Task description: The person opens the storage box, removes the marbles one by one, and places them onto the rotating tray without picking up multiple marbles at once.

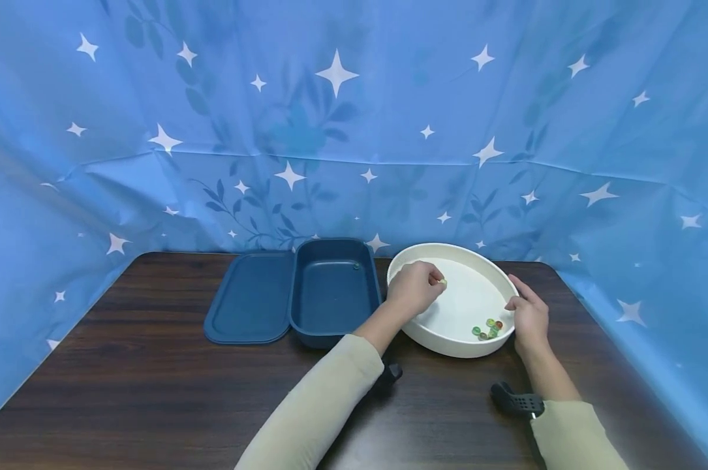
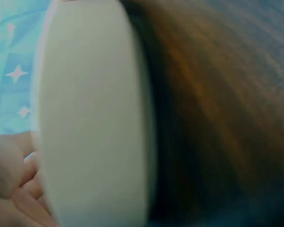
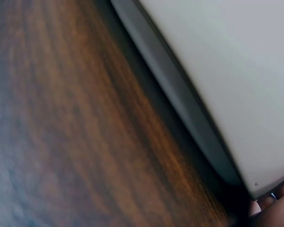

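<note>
My left hand (image 1: 415,287) reaches over the round white tray (image 1: 412,333), its thumb and fingertips pinching a small pale yellow-green marble (image 1: 443,281). On the tray's right side, my right hand (image 1: 532,320) grips the rim. Several green, yellow and reddish marbles (image 1: 492,330) lie together inside the tray, near that hand. In the left wrist view the tray's outer wall (image 2: 90,113) hides part of the left hand (image 2: 14,179). The right wrist view shows the tray's wall (image 3: 227,71) and a bit of the right hand (image 3: 277,210) at the bottom corner.
Left of the tray stands a deep blue rectangular box (image 1: 336,297) with one green marble (image 1: 356,266) inside. Its flat blue lid (image 1: 250,297) lies beside it on the dark wooden table (image 1: 124,378). A blue star-patterned curtain (image 1: 307,130) hangs behind the table.
</note>
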`<act>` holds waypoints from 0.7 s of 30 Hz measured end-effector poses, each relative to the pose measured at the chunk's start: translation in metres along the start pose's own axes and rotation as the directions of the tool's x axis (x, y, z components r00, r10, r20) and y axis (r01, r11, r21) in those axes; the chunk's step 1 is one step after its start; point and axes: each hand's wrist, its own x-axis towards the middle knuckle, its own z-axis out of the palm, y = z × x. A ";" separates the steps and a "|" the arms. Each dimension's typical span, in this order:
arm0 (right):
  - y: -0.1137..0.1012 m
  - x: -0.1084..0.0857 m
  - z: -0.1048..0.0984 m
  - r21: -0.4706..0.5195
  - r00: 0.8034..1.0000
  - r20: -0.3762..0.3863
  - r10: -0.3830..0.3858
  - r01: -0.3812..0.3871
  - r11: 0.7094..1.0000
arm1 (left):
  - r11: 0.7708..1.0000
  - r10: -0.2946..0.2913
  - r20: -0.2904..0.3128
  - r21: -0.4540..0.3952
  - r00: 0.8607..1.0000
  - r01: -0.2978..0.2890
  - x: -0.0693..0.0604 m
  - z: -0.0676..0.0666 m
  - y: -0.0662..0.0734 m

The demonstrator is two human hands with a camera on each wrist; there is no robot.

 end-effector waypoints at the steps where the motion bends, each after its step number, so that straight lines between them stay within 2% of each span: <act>1: 0.000 0.000 0.001 0.004 1.000 0.002 -0.001 0.001 1.000 | 1.000 -0.006 0.026 0.027 1.000 0.005 0.001 0.005 0.000; 5: 0.001 -0.002 0.003 0.009 1.000 0.007 -0.004 0.004 1.000 | 0.984 -0.038 0.116 0.177 0.993 0.017 0.003 0.020 -0.003; 9: -0.001 -0.002 0.003 0.015 1.000 0.009 -0.003 0.003 1.000 | 0.963 -0.053 0.174 0.268 0.983 0.004 0.005 0.026 -0.003; 13: -0.002 -0.001 0.002 0.018 1.000 0.006 -0.007 0.007 1.000 | 0.956 -0.062 0.210 0.294 0.976 -0.002 0.006 0.025 -0.001; 17: -0.002 0.001 0.001 0.014 1.000 0.004 -0.006 0.006 1.000 | 0.952 -0.076 0.204 0.305 0.976 0.010 0.006 0.024 0.000; 21: 0.001 0.001 0.000 0.009 1.000 -0.001 -0.008 0.008 1.000 | 0.963 -0.034 0.184 0.268 0.982 -0.017 0.005 0.021 -0.002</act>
